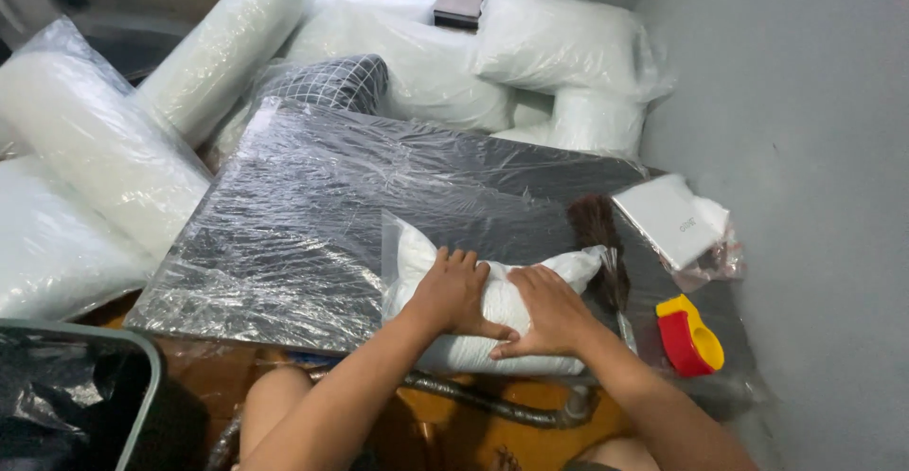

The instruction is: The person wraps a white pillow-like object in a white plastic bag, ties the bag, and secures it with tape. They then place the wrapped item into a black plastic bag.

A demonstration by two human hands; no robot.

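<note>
**Two hands press a small white pillow flat on a wrapped board**

Around the work area lie the biggest things: long white bolsters in clear plastic [104, 163] at the left and plump bagged white pillows [559, 40] along the far side, with a dark grid-patterned cushion [331, 83] between them. Next in size comes the dark flat board covered in crinkled clear film [312, 206], which serves as the tabletop and slopes away from the camera. A grey wall [805, 196] closes off the right side, and a dark bin with a pale rim [142, 376] shows at the lower left corner.

At the board's near edge sits the small white pillow [492, 334], partly inside a clear plastic bag [393, 244]. Its long axis runs left to right, roughly along the board's near edge, with its right end pointing toward a brown-bristled brush [598, 234]. It looks light, soft and easily squashed, and the film around it is probably slippery; the firmest hold would likely be at the two short ends or by pinching the stuffed body rather than the loose plastic.

Both hands lie on top of it. The left hand [453, 293] is spread with fingers curled over the far side, and the right hand [552, 312] is flat, palm down, fingers pointing left; neither closes around it.

Smaller things stand right: a flat white packet [668, 217] and a red and yellow tape dispenser [689, 337].
</note>
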